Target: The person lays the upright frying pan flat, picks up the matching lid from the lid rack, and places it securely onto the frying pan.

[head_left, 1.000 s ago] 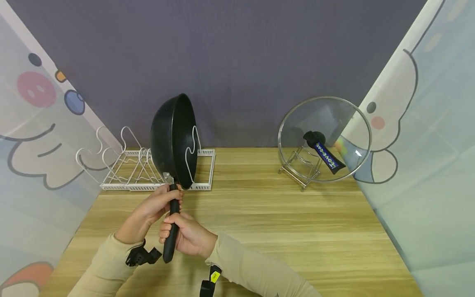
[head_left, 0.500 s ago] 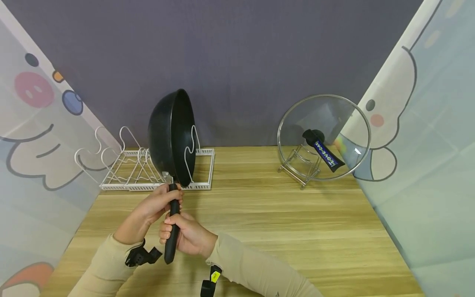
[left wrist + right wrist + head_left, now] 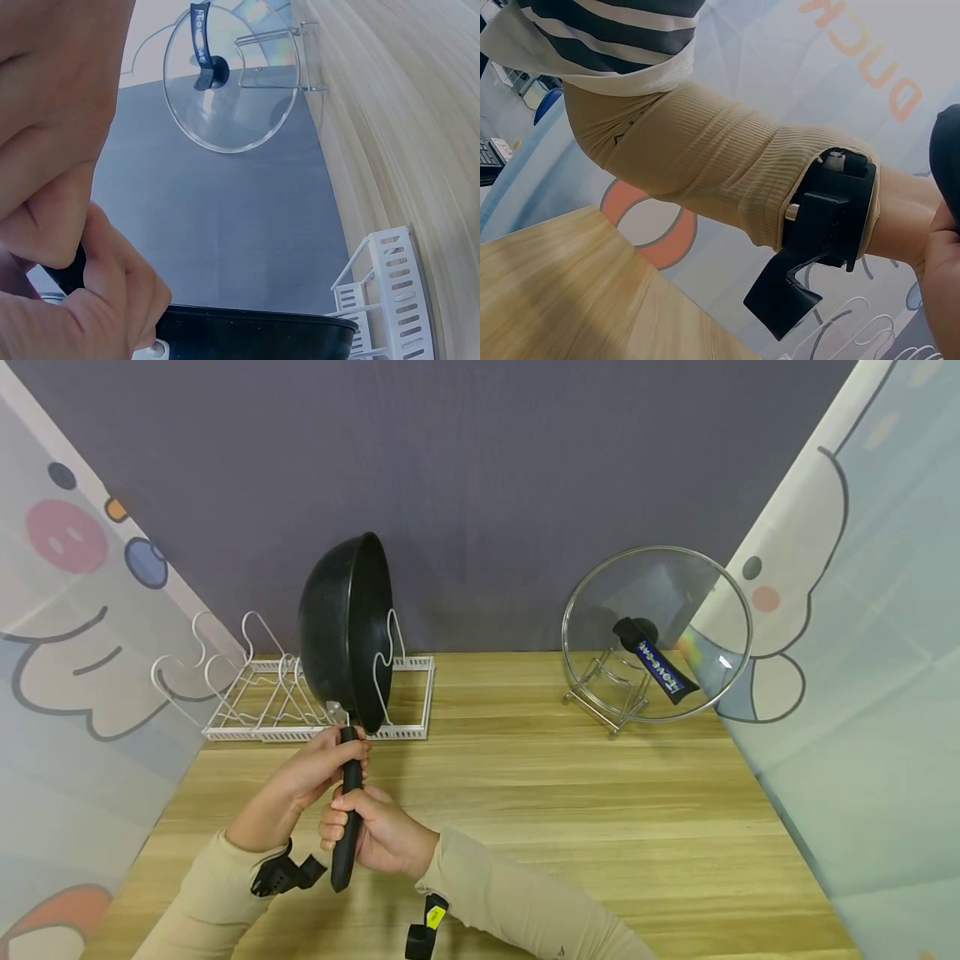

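A black wok (image 3: 326,627) is held on its side, its opening turned to the right, among the wires of the white rack (image 3: 429,702). My left hand (image 3: 311,772) grips the top of its black handle (image 3: 345,852), close to the metal joint. Lower down, my right hand (image 3: 393,837) wraps round the same handle, whose end sticks out below the fist. In the left wrist view the left hand (image 3: 120,292) lies right by the wok's rim (image 3: 262,315), with the right hand (image 3: 52,150) above it. The right wrist view catches the handle's end (image 3: 946,165) at its edge.
A glass lid (image 3: 600,602) with a black knob handle stands tilted on a small metal stand (image 3: 600,710) at the back right. A dark wall (image 3: 480,502) rises behind the wooden table (image 3: 562,810). Printed cloth panels flank both sides.
The wok's upper rim has shifted slightly upward against the rack in the head view. Both hands keep the same grip on the handle.
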Tool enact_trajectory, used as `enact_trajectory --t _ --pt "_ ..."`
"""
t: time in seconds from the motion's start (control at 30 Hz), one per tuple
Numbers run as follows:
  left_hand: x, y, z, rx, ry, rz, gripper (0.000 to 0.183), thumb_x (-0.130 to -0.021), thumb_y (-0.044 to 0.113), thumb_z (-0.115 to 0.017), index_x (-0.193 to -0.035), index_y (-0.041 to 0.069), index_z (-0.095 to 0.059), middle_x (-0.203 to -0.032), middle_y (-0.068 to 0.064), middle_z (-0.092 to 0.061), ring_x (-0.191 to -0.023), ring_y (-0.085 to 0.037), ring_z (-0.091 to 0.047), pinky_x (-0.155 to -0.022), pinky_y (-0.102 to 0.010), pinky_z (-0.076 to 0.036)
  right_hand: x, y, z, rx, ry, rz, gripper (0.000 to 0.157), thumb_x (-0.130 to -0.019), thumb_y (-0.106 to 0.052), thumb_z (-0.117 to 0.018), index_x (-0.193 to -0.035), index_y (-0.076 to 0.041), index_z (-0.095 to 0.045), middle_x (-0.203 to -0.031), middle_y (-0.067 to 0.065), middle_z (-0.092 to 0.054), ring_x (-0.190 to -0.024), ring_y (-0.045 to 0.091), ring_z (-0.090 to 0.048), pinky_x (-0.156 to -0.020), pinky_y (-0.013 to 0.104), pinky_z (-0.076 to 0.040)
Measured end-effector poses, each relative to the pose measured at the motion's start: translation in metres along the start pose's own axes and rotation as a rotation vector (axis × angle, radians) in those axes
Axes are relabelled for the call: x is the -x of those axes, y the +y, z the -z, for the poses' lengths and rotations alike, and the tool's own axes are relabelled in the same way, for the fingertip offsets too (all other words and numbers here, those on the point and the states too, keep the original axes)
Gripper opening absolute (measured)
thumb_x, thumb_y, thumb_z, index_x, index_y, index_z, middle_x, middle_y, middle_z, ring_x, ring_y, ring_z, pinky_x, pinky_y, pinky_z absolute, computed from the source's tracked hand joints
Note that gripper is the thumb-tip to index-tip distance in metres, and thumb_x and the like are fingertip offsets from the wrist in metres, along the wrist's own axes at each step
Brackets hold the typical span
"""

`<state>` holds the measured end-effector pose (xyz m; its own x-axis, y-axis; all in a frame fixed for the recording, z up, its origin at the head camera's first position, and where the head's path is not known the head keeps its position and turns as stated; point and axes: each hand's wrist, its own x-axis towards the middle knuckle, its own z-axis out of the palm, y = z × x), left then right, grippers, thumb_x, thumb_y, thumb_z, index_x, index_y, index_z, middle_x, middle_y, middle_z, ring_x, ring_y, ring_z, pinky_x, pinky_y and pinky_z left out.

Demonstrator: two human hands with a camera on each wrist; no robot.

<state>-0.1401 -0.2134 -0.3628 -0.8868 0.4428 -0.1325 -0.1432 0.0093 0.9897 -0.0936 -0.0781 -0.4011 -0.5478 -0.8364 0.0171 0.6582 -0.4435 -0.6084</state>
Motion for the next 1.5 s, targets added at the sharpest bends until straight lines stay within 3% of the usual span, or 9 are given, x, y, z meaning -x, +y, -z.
enact_trajectory --t 0.8,1.13,1.5 --pt "0.005 0.006 -0.002 -0.012 -0.018 -0.056 0.006 -0.091 -0.001 -0.043 -0.088 0.004 -0.045 -0.072 0.003 -0.052 -0.065 -0.008 -0.052 -0.060 -0.020 -0.045 0.003 -0.001 -0.005 0.008 -0.055 0.042 0.017 -0.091 -0.007 -0.028 -0.081 -0.018 -0.034 -0.062 -0.011 -0.035 -0.057 0.004 -0.034 -0.063 0.019 -0.030" --pt "0.006 0.008 -0.005 -0.045 0.000 -0.050 0.004 -0.091 -0.001 -0.042 -0.094 0.002 -0.041 -0.072 0.003 -0.051 -0.064 -0.008 -0.052 -0.059 -0.021 -0.045 0.003 0.000 -0.004 0.017 -0.061 0.062 0.026 -0.090 -0.005 -0.028 -0.068 -0.018 -0.036 -0.062 -0.010 -0.034 -0.057 0.006 -0.033 -0.062 0.021 -0.030" --pt "0.010 0.013 -0.010 -0.076 0.013 -0.096 0.005 -0.092 -0.002 -0.041 -0.095 0.002 -0.041 -0.073 0.002 -0.052 -0.064 -0.008 -0.052 -0.060 -0.022 -0.046 0.007 -0.002 -0.010 0.029 -0.099 0.092 0.024 -0.088 -0.004 -0.025 -0.073 -0.018 -0.038 -0.062 -0.010 -0.035 -0.057 0.006 -0.034 -0.063 0.020 -0.031"
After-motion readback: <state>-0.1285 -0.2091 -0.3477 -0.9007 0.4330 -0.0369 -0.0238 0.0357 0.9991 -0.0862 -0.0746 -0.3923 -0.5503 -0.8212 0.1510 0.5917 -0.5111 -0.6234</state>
